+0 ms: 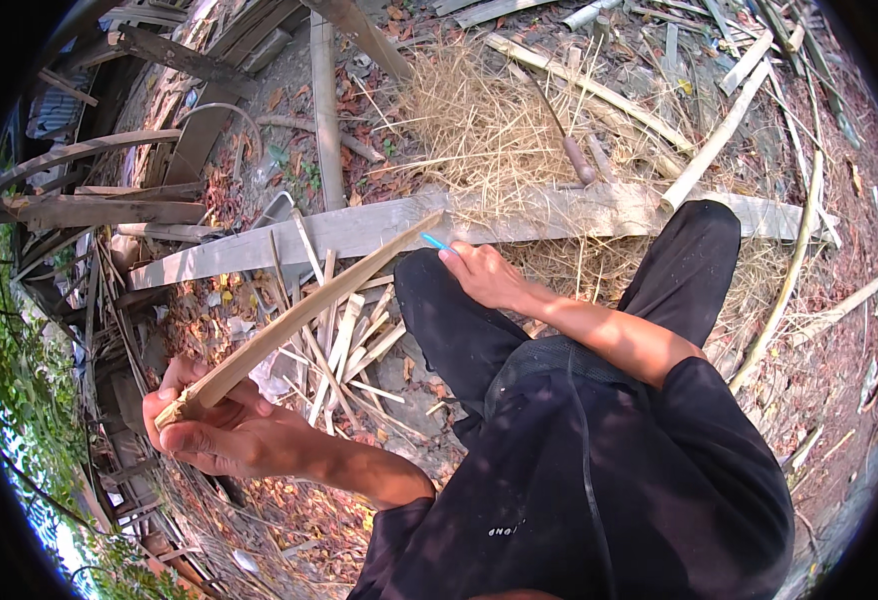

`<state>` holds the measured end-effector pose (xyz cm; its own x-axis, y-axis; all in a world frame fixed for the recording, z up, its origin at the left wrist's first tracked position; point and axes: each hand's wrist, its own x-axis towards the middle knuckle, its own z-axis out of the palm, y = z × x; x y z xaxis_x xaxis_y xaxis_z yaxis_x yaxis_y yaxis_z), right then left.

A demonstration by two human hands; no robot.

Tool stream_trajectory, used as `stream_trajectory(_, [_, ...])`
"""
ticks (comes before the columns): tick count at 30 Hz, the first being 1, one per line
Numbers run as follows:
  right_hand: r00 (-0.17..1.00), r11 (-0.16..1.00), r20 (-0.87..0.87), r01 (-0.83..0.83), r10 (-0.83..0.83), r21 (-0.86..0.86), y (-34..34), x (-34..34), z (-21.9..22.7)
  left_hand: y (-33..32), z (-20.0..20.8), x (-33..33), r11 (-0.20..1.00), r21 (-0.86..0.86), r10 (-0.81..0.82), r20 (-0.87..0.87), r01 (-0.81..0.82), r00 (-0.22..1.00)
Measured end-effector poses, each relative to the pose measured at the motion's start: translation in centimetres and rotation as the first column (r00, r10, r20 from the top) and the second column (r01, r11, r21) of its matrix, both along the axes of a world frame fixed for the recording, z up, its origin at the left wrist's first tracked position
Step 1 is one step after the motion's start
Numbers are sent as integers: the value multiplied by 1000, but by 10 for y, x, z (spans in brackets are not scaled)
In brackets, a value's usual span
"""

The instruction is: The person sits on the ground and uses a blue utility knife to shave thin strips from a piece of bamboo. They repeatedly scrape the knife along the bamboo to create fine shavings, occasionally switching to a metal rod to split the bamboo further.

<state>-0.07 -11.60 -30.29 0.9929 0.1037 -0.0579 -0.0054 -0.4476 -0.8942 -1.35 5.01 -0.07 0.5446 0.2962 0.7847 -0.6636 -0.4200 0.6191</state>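
My left hand is closed round the near end of a long split bamboo strip. The strip slants up and away to the right, its far tip above the plank. My right hand, by my left knee, pinches a slim bright-blue stick, pen-like in shape. The stick points at the strip's far end; whether they touch I cannot tell. A long grey plank lies crosswise in front of my knees. Beyond it rests a hand tool with a brown handle and a thin, dark, curved blade.
Several pale split sticks lie piled left of my legs. Straw-like shavings cover the ground beyond the plank. Bamboo poles lie at the far right. Stacked old timber stands at the left. Dry leaves litter the ground.
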Motion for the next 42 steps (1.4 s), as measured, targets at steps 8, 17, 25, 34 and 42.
stream_trajectory(8, [966,992,-240,67,-92,-110,-18,17,-17,-5,-6,-5,954,80,288,4,-287,958])
stream_trajectory(17, [977,906,-172,44,-127,-421,-17,20,-30,-10,0,-5,958,75,282,-54,-278,958])
stream_trajectory(25, [986,992,-147,-91,77,-88,-28,25,-30,-1,-12,-7,980,26,194,45,-196,980])
stream_trajectory(34, [948,975,231,-215,220,-49,-32,2,-4,33,-21,-10,849,102,-527,120,518,841])
stream_trajectory(42, [998,999,55,-17,19,-44,-43,0,-1,40,-17,-11,681,232,-719,28,695,695])
